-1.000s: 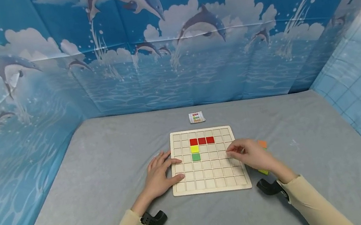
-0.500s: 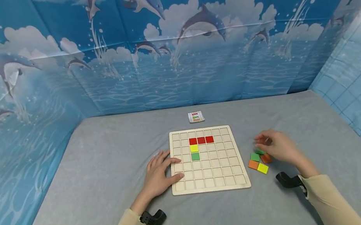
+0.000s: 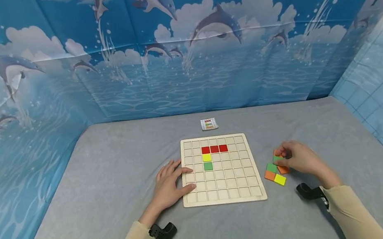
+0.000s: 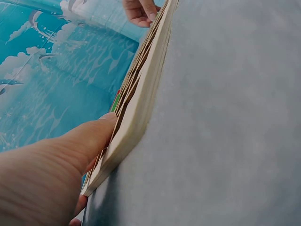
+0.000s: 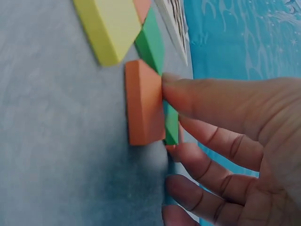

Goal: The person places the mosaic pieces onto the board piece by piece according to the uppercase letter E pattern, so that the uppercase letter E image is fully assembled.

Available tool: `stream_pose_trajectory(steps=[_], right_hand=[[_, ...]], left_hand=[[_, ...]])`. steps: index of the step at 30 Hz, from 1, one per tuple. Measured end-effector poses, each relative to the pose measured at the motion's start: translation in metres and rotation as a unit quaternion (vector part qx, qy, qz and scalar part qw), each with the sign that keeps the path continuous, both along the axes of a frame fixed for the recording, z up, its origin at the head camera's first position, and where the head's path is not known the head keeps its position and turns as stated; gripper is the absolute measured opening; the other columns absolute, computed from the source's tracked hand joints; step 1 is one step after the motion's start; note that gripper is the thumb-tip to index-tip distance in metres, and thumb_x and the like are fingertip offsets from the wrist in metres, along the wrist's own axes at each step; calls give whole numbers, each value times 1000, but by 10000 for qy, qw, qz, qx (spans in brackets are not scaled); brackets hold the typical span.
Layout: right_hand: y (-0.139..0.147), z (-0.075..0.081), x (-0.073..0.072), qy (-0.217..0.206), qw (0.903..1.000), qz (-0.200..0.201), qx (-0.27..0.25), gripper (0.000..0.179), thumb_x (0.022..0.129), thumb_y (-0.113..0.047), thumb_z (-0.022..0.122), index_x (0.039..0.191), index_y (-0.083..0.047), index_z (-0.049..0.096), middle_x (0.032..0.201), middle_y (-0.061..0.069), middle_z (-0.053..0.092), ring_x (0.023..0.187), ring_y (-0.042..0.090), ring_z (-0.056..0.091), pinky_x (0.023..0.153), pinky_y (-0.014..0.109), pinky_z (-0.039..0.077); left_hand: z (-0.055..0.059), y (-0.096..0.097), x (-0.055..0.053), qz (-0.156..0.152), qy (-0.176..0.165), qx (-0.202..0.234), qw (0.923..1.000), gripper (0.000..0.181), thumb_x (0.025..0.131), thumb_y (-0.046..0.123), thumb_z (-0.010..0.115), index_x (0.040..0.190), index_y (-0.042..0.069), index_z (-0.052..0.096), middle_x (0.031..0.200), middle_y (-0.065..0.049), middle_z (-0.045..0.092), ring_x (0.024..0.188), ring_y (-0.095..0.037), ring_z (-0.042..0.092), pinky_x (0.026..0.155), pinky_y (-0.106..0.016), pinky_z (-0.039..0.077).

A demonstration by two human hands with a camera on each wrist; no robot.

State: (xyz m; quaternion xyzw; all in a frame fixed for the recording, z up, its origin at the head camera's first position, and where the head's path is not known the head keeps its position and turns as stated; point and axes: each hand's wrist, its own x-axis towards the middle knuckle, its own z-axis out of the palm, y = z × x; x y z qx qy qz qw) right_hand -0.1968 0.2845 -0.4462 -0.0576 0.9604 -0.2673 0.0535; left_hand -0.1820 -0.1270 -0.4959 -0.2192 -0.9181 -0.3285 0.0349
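The left hand rests spread on the board; right of it, the right hand, grip unclear, could scatter the crowded tiles.

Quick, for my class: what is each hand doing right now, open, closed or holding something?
Left hand: open, resting on the board's left edge.
Right hand: fingers curled at a green tile; whether it grips it cannot be told.
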Motion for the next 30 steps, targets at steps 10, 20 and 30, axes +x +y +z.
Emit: stream_pose_trajectory(steps=[10,20,30], right_hand=[[3,-3,0,-133,9998,-108,-107,25,81,-21,76,90,-4,61,77,4,51,70,21,46,59,32,36],[-4,-3,0,-182,9995,-249,-53,28,81,-23,76,94,-3,62,81,5,53,74,22,48,60,33,40],[-6,-4,1,-93,9998,-146,-45,25,81,-18,76,93,-4,59,81,5,55,72,22,49,59,32,42]], left_hand=[[1,0,0,-14,47,28,10000,41,83,46,70,118,26,62,149,-10,34,140,-32,17,108,-53,9],[1,0,0,4,54,13,10000,42,83,46,70,118,26,62,149,-11,34,140,-33,18,107,-53,9],[0,0,0,16,94,-4,10000,41,83,46,71,118,27,63,149,-11,35,140,-33,19,107,-53,11]])
